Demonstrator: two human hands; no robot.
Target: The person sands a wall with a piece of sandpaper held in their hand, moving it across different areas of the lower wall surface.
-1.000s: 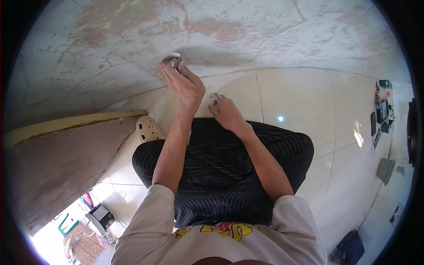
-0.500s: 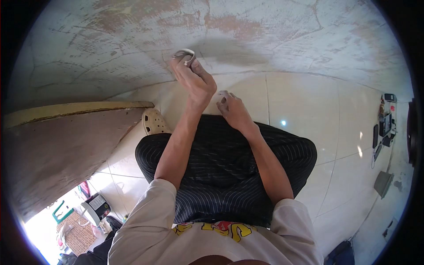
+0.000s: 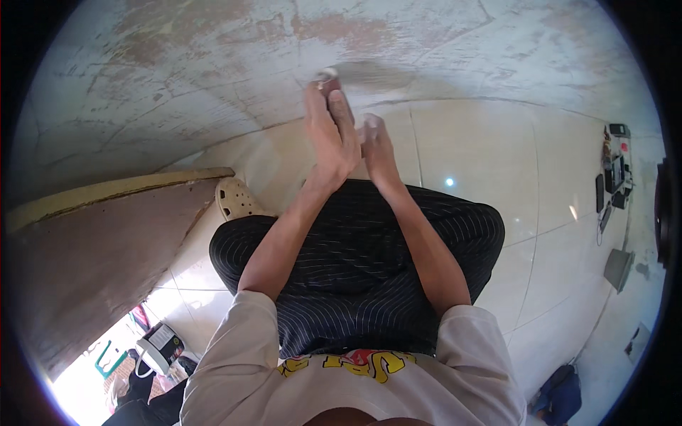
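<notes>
My left hand [image 3: 332,138] is raised in front of the patchy plastered wall [image 3: 419,42], its fingers closed round a small curled piece of what looks like sandpaper [image 3: 327,75]. A pale rim of this piece shows beyond the fingertips, slightly blurred; the rest is hidden in the grip. Close by on the right is my right hand [image 3: 378,145], just above the tiled floor near the wall's foot. Motion smears its fingers, so I cannot tell whether they hold anything. Both forearms reach out over my crossed legs in dark striped trousers [image 3: 355,263].
A brown board with a yellowish edge [image 3: 121,188] stands at left, a beige clog [image 3: 238,199] by its end. Small dark devices [image 3: 615,177] lie along the right wall, near a grey box-like thing [image 3: 619,270]. A white container [image 3: 162,348] is at lower left.
My left hand has shifted right with the sandpaper-like piece. My right hand has moved up toward the wall, closer to the left. The whole view has shifted slightly.
</notes>
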